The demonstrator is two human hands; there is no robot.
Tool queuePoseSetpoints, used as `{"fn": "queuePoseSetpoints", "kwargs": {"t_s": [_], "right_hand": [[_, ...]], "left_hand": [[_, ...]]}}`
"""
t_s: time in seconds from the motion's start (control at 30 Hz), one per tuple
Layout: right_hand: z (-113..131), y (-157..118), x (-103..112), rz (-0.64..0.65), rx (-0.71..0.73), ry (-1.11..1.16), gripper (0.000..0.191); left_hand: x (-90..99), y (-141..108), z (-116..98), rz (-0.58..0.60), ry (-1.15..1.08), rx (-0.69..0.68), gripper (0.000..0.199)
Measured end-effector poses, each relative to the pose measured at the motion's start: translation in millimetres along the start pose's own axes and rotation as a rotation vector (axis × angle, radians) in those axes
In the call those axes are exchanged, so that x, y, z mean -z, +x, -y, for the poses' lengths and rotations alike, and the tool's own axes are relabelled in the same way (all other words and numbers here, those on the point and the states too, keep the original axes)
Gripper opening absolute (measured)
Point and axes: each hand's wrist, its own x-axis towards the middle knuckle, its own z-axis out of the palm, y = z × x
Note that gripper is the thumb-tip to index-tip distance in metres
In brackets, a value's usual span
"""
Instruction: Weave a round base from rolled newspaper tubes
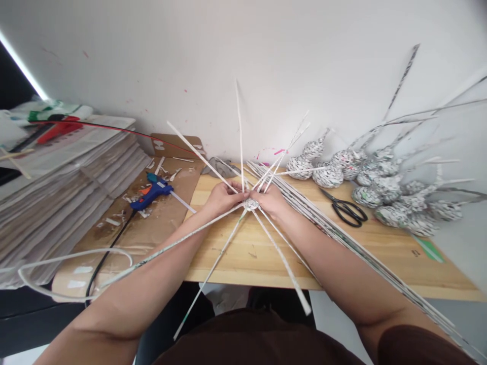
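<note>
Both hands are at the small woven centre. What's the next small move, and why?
I'd probably bend one of the fanned-out paper strips over its neighbour with the right hand, while the left hand steadies the woven centre. The fingers of both hands meet there, and the strips radiate outward with loose ends, so one looks available to weave.

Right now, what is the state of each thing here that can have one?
Woven piece, pinched by left hand and right hand, strips spread
Scissors, lying down, apparently shut
Glue gun, lying on its side
Paper sticks, lying side by side
Paper stack, piled unevenly
Woven bulbs, clustered, ends sticking out
</note>
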Motion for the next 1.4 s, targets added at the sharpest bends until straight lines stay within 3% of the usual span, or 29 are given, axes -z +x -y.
{"fn": "queuePoseSetpoints", "kwargs": {"t_s": [0.17, 0.3, 0.43, 0.67, 0.93, 1.2, 1.3, 1.4], "right_hand": [[7.4, -2.3, 0.8, 0.001, -0.024, -0.008, 0.023], [13.3, -4.1, 0.8, 0.010, -0.106, 0.035, 0.014], [14.5, -4.1, 2.0, 0.024, -0.092, 0.039, 0.008], [17.6, -5.4, 1.5, -0.002, -0.077, 0.098, 0.008], [29.1, -8.4, 1.9, 0.009, -0.158, 0.244, 0.012], [34.9, -12.9, 1.9, 0.009, -0.192, 0.181, 0.016], [33.6, -11.8, 2.9, -0.018, -0.146, 0.141, 0.017], [33.3, -8.7, 5.4, 0.011, -0.182, 0.153, 0.015]], "left_hand": [[4.9, 3.3, 2.9, -0.029, 0.086, 0.045, 0.034], [2.6, 2.1, -0.8, -0.104, 0.166, 0.023, 0.029], [-0.9, -0.4, -2.9, -0.144, 0.201, -0.041, 0.027], [-4.5, -2.5, -1.4, -0.137, 0.258, -0.131, 0.020], [-8.7, -4.0, -2.1, -0.241, 0.360, -0.132, 0.020], [-9.8, -4.7, -2.1, -0.236, 0.378, -0.198, 0.014], [-8.2, -3.3, -2.0, -0.198, 0.274, -0.167, 0.018], [-5.8, 0.4, -0.5, -0.120, -0.063, -0.029, 0.029]]}}
